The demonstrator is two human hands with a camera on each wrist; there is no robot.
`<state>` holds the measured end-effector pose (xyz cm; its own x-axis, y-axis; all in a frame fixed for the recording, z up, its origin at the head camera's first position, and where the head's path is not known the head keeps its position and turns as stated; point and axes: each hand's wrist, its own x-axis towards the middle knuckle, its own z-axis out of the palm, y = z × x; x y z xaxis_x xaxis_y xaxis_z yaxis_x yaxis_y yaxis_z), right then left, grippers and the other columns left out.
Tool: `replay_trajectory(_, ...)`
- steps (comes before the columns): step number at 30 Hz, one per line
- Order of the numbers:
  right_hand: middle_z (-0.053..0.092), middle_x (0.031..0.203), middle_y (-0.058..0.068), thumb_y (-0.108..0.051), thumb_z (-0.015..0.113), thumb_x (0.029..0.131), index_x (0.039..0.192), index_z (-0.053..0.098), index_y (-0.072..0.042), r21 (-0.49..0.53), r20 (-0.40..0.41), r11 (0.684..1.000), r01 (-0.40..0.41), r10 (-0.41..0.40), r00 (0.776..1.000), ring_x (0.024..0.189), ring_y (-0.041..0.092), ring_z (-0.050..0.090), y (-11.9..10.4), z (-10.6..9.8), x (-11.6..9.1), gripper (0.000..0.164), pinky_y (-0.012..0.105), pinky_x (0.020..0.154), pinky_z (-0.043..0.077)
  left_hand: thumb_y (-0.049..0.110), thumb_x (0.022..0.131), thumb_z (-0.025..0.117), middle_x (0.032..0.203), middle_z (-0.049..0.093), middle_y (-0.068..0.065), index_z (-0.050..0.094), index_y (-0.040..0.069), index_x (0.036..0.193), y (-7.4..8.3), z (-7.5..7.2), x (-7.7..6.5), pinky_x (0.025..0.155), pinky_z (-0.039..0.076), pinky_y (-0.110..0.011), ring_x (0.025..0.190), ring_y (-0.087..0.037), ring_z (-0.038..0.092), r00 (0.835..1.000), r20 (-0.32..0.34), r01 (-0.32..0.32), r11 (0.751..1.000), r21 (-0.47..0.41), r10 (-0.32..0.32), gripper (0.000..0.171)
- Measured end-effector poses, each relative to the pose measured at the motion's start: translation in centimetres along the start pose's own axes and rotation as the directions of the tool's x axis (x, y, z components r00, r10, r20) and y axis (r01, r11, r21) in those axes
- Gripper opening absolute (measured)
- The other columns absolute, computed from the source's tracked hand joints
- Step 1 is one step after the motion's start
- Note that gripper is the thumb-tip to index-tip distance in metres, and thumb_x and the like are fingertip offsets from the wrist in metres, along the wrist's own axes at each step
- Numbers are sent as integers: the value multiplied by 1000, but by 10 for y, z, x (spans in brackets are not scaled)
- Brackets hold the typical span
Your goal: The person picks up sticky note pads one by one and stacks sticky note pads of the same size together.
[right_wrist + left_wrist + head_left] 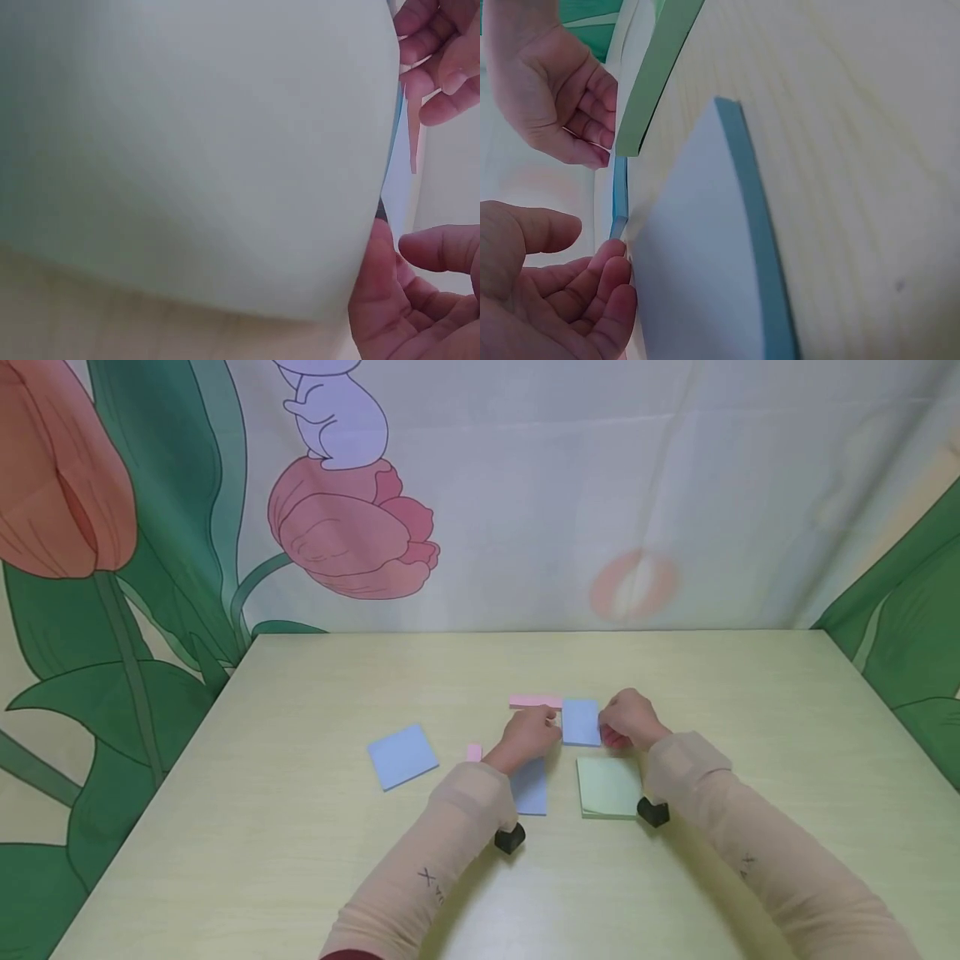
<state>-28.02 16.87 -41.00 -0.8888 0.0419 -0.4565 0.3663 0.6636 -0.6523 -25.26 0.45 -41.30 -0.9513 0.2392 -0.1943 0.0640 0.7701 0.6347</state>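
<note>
A blue sticky-note pad lies flat between my two hands in the head view. At its left edge is my left hand, fingers loosely bent and the thumb held apart from them. My right hand rests by the pad's right edge, its fingertips close to the side and the thumb raised clear. Neither hand grips anything. Just beyond the left hand, a narrow pink pad lines up against the blue one. Under the left wrist, a second blue pad is partly hidden.
Near the right wrist lies a pale green pad, large in the right wrist view. Another blue pad sits angled at the left. A small pink piece shows beside the left sleeve. A printed curtain hangs behind the table.
</note>
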Motion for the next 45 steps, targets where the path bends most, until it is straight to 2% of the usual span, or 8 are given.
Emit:
replay_trajectory(2,52,55,4,-4,48,80,78,57,3,-16,-22,1000,3,-3,1000,47,12,50,0,0,2,12,21,46,45,13,86,48,103,64,-7,54,2,119,-1,1,1,70,44,-23,76,-13,57,1000,-5,0,1000,-1,0,35)
replay_trajectory(5,50,54,3,-2,48,78,72,55,1,-20,-31,1000,2,-3,1000,46,12,49,-1,-1,4,10,21,45,45,9,85,47,68,53,-1,58,2,86,-1,3,4,53,32,-19,56,-10,41,1000,-15,-22,1000,-4,22,14)
replay_trajectory(7,50,53,3,-1,47,77,70,53,1,-24,-28,1000,14,-14,1000,45,11,49,-2,-2,5,10,22,45,45,6,85,45,56,35,1,46,5,66,-1,5,5,49,24,-19,50,-10,31,999,-21,-44,999,-7,44,18)
replay_trajectory(9,49,53,3,-1,46,77,69,52,0,-29,-25,999,21,-21,999,44,11,50,-4,-2,5,10,22,45,45,3,84,44,54,25,2,31,10,58,0,6,6,48,21,-20,49,-11,26,997,-24,-68,998,0,68,29)
replay_trajectory(13,49,52,3,-2,45,79,70,51,-1,-47,-20,999,18,-19,1000,42,10,50,-6,-1,6,11,22,45,46,2,83,45,53,24,3,28,12,55,1,9,7,47,21,-20,49,-11,26,996,-31,-87,996,20,88,35)
replay_trajectory(34,48,54,2,-7,47,81,67,48,-4,-79,9,997,21,-21,1000,42,9,50,-8,3,-1,14,21,45,47,1,82,47,52,25,2,29,12,55,3,6,1,46,21,-19,48,-11,26,998,2,-70,995,73,70,34)
replay_trajectory(41,50,60,3,-22,52,84,87,52,0,-86,8,996,-19,19,1000,44,9,50,-11,6,-6,22,20,47,45,2,82,47,55,27,1,37,9,59,1,6,-1,49,23,-20,52,-11,30,996,2,-86,993,76,86,27)
replay_trajectory(45,49,55,3,-24,54,82,76,51,-2,-89,-2,996,-9,9,1000,42,9,49,-12,7,-8,23,19,44,43,0,81,46,53,25,2,29,12,56,0,5,-3,48,22,-20,49,-10,27,995,-2,-104,993,62,104,33)
